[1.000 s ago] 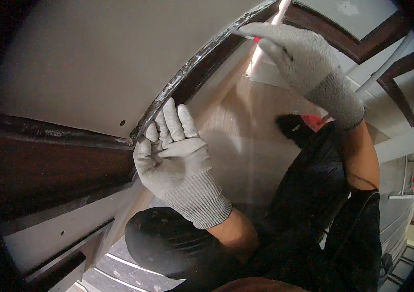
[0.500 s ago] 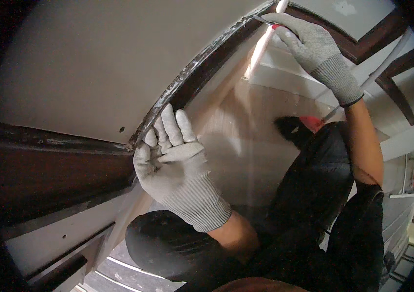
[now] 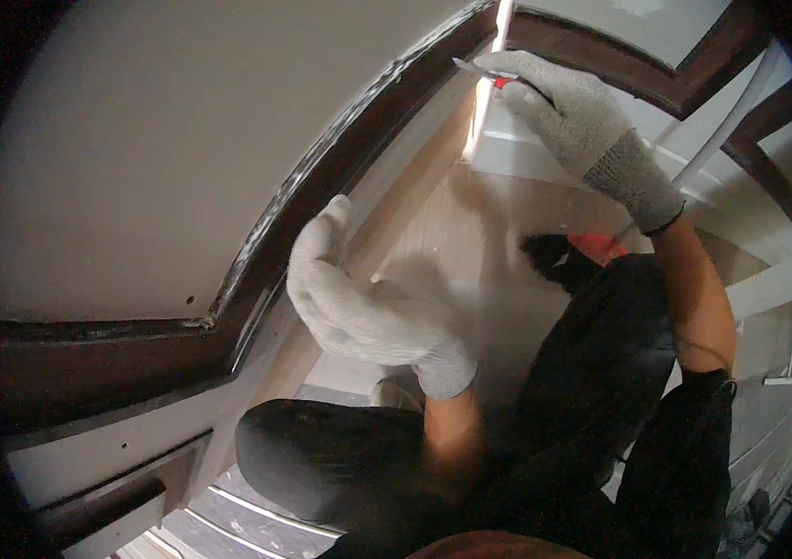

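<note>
Scraping along a glued seam like this goes best, I'd say, if the blade stays at a shallow angle to the wood and the free hand stays out of its line.

The right hand (image 3: 573,107), in a grey knit glove, is up at about 1 o'clock, its grip pinched around a small utility knife (image 3: 484,73) with a red body. The thin blade points toward 11 o'clock and meets the dark wooden trim strip (image 3: 321,191) near its top end. Light, short strokes look wiser than one long pull, since the strip curves away.

The left hand (image 3: 359,298), also gloved, sits near the centre, a bit blurred. Its fingers (image 3: 331,219) are together and mostly straight, laid against the trim's lower edge, holding nothing. Keeping it well below the knife, as it is now, seems sensible.

The trim itself is dark brown and glossy, running from 8 o'clock up to 12 o'clock between the pale wall panel (image 3: 154,158) and a lighter board. Whitish crusty residue lines its upper edge, thickest around the middle.
</note>
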`<action>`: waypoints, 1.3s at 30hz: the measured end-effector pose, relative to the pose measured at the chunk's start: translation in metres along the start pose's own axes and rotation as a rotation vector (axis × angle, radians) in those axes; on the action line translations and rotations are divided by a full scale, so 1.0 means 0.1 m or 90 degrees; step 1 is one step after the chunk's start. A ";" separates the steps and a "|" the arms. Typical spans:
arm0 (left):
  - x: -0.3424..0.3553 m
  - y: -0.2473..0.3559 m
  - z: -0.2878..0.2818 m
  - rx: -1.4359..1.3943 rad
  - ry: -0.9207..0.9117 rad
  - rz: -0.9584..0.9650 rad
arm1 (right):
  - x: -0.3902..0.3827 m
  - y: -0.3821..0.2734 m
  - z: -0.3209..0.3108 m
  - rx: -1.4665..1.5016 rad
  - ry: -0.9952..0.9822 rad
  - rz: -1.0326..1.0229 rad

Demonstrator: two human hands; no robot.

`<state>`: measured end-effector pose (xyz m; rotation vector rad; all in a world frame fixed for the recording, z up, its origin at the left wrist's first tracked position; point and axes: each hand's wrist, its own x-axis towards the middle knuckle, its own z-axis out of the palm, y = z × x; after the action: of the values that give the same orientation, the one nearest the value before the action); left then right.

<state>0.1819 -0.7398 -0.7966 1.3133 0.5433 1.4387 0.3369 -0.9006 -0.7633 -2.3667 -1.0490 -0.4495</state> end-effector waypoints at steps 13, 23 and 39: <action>0.62 -0.54 1.38 0.408 -0.787 0.730 | -0.06 -0.01 -0.15 0.177 0.283 0.072; 0.98 -0.01 0.23 0.702 -0.849 0.770 | 0.07 -0.22 0.14 0.304 0.268 0.041; 0.97 -0.08 0.36 0.855 -0.722 0.825 | -0.01 -0.40 0.08 0.301 0.293 -0.009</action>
<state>0.2338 -0.6618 -0.7516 3.6006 -0.3841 0.6856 0.3066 -0.8735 -0.7578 -1.7318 -0.8406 -0.6339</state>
